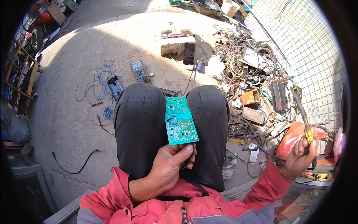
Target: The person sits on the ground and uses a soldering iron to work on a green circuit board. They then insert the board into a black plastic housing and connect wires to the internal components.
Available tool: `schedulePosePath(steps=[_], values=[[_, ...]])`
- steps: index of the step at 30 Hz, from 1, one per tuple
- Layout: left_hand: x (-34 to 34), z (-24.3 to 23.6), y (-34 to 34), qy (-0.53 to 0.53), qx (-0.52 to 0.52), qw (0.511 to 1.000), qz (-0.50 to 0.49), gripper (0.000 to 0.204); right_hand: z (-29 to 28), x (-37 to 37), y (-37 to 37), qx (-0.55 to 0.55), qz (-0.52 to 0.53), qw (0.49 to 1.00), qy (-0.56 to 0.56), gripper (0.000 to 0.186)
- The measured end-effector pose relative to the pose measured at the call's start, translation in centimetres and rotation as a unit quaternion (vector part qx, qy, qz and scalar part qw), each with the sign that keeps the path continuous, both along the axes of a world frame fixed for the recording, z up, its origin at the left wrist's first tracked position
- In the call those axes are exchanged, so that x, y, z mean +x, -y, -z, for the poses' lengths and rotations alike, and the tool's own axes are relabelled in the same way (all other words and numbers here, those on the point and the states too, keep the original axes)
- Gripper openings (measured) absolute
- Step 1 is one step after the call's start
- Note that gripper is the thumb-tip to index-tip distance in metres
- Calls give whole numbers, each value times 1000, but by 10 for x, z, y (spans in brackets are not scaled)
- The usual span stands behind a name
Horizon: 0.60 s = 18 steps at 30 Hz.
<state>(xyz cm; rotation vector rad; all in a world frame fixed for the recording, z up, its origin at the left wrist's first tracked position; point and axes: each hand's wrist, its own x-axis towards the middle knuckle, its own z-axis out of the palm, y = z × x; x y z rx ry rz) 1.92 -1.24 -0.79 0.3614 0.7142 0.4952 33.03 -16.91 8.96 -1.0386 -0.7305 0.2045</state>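
Part-shaded concrete ground (pixel 71 108) stretches beyond the green circuit board (pixel 180 125), which the left hand (pixel 170 164) pinches between the knees (pixel 207 99). Right of the board — tangled cables (pixel 238 63), and the right hand (pixel 301 156) gripping a dark-and-yellow tool (pixel 308 133); left, a multimeter (pixel 139 71).

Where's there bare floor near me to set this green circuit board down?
On your left, the concrete floor is bare between the blue wires and the black cable. Another free patch lies beyond the multimeter, left of the pale block. Your right is crowded: a tangled cable heap runs along the wire mesh.
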Motion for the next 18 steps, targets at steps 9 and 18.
schedulePosePath(steps=[9, 18], values=[[0, 1, 1, -1, -4, 1000, -2, 12, 6, 18, 5, 18, -32, 997, -68, 18], [0, 2, 0, 10, -3, 1000, -4, 14, 15, 34, 14, 50, -28, 988, -145, 20]])
